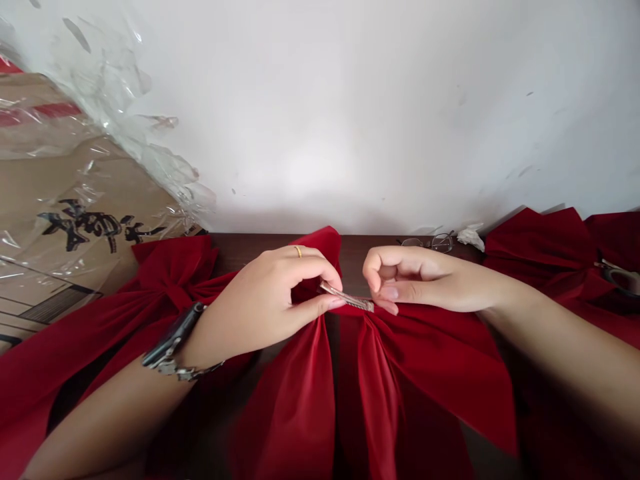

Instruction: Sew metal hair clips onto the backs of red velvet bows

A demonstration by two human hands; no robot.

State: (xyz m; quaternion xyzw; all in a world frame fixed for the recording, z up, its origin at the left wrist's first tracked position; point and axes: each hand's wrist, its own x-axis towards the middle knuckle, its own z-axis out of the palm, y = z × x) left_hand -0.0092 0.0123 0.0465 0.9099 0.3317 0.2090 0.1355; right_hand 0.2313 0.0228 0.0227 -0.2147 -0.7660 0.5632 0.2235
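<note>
My left hand (280,293) pinches a slim metal hair clip (350,298) between thumb and forefinger. The clip lies slantwise over the middle of a large red fabric bow (445,353), whose loops and tails spread out below it. Close to the clip's right end is my right hand (420,277), its fingers loosely curled with gaps between them and nothing visible held. Whether a fingertip touches the clip or the cloth I cannot tell. Part of the bow's upper loop is hidden behind my left hand.
Another red bow (175,280) lies at the left, beside a cardboard box (85,187) under clear plastic wrap. More red bows (545,247) are at the right. Eyeglasses (443,242) and a crumpled white tissue (471,239) rest by the white wall (350,120) on the dark table (240,247).
</note>
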